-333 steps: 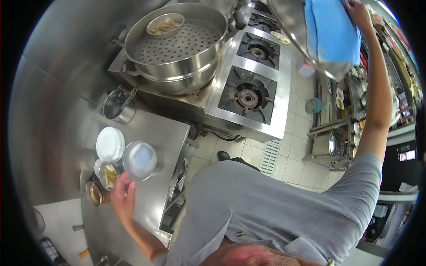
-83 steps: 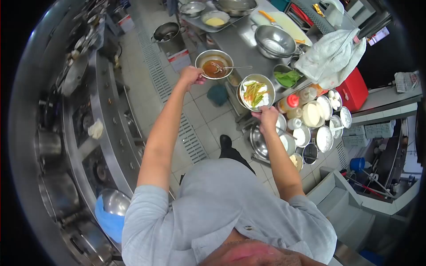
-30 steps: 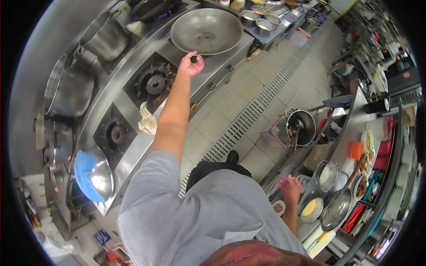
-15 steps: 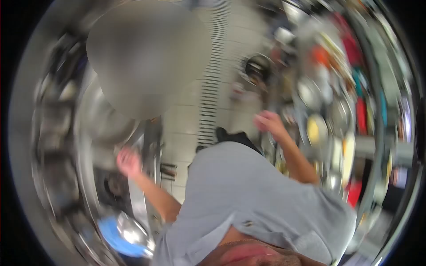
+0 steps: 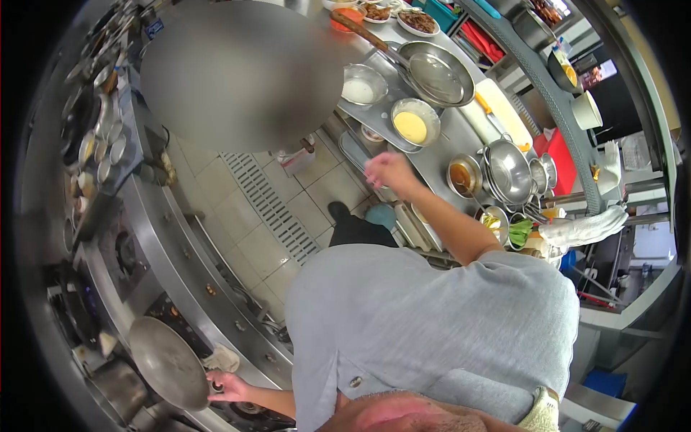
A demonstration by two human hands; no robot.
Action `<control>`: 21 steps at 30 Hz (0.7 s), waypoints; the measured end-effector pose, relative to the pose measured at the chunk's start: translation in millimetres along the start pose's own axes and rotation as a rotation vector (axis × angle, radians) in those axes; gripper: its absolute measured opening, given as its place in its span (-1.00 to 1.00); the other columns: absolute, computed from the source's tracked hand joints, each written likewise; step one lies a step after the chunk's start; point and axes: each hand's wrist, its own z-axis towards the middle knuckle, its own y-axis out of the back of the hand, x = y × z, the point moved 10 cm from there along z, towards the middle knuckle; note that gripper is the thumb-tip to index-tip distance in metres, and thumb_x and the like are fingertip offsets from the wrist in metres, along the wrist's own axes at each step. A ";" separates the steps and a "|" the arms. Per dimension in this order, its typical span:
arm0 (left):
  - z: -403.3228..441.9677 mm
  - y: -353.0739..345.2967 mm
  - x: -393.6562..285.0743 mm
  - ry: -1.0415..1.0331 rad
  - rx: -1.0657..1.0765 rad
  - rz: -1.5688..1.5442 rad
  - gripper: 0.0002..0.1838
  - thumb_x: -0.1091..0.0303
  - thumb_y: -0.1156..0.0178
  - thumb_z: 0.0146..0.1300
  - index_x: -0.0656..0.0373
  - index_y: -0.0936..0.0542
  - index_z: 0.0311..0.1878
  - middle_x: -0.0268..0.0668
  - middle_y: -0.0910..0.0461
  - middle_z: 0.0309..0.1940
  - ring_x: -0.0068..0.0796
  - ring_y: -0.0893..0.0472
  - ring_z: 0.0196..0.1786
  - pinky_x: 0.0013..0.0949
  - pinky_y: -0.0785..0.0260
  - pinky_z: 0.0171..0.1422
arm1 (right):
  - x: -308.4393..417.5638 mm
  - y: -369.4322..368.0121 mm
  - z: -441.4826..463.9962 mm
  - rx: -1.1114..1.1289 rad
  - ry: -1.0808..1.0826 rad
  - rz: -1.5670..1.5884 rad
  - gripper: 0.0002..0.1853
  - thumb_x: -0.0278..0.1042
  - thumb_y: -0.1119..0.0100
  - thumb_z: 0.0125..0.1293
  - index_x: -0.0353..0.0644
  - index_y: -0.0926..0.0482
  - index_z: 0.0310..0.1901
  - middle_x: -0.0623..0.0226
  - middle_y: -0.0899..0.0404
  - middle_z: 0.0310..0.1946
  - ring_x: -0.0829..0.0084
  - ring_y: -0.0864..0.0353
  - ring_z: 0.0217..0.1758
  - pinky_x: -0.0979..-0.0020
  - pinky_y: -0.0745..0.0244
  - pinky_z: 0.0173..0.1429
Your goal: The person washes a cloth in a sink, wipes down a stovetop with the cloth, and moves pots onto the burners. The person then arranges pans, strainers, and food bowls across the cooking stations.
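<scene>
On the stove at lower left is a wide grey wok (image 5: 169, 363). My left hand (image 5: 229, 387) is beside its right rim with fingers apart; whether the fingertips touch the metal I cannot tell. A crumpled pale cloth (image 5: 223, 359) lies just above that hand, close to the rim. My right hand (image 5: 391, 173) hangs in front of the steel counter with its fingers curled in, and nothing shows in it. Nearest to it on the counter are a bowl of yellow liquid (image 5: 412, 126) and a pot of brown liquid (image 5: 463, 176).
A large pan (image 5: 435, 73), steel colanders (image 5: 509, 171) and a white cutting board (image 5: 497, 119) with a knife crowd the right counter. Tiled floor with a drain grate (image 5: 263, 201) runs between counter and stove (image 5: 191, 245). A blurred patch covers the upper left.
My view has turned, bringing the wok and counter to new places. My left hand has moved down beside the wok rim. My right hand stays raised near the counter.
</scene>
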 end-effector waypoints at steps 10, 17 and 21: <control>102.7 -40.9 288.7 0.518 -0.165 1.193 -0.32 -0.18 0.14 0.53 0.22 -0.33 0.42 -0.29 -0.67 -0.09 -0.63 -0.54 -0.31 -0.57 -0.38 -0.30 | -10.7 322.3 87.9 -0.774 -0.211 0.247 -0.61 -0.07 -0.35 0.28 -0.32 -0.59 -0.22 0.25 -0.61 -0.48 0.46 -0.57 -0.51 0.46 -0.43 -0.51; 195.9 -101.5 647.1 0.889 0.454 1.613 -0.53 0.14 -0.08 0.50 0.28 -0.40 0.29 -0.16 -0.64 -0.10 -0.51 -0.63 -0.25 -0.43 -0.52 -0.18 | -37.1 354.3 163.8 -0.674 -0.104 0.664 -0.86 -0.49 -0.07 0.32 -0.42 -0.54 -0.24 0.10 -0.58 -0.40 0.24 -0.64 -0.45 0.24 -0.73 -0.42; 190.8 -127.5 764.7 1.035 0.598 1.555 -0.55 0.19 -0.10 0.48 0.29 -0.40 0.28 -0.16 -0.64 -0.09 -0.47 -0.64 -0.24 -0.43 -0.52 -0.16 | -16.0 365.7 161.7 -0.728 -0.119 0.646 -0.87 -0.55 -0.01 0.30 -0.44 -0.54 -0.27 0.07 -0.59 -0.41 0.21 -0.63 -0.51 0.29 -0.70 -0.53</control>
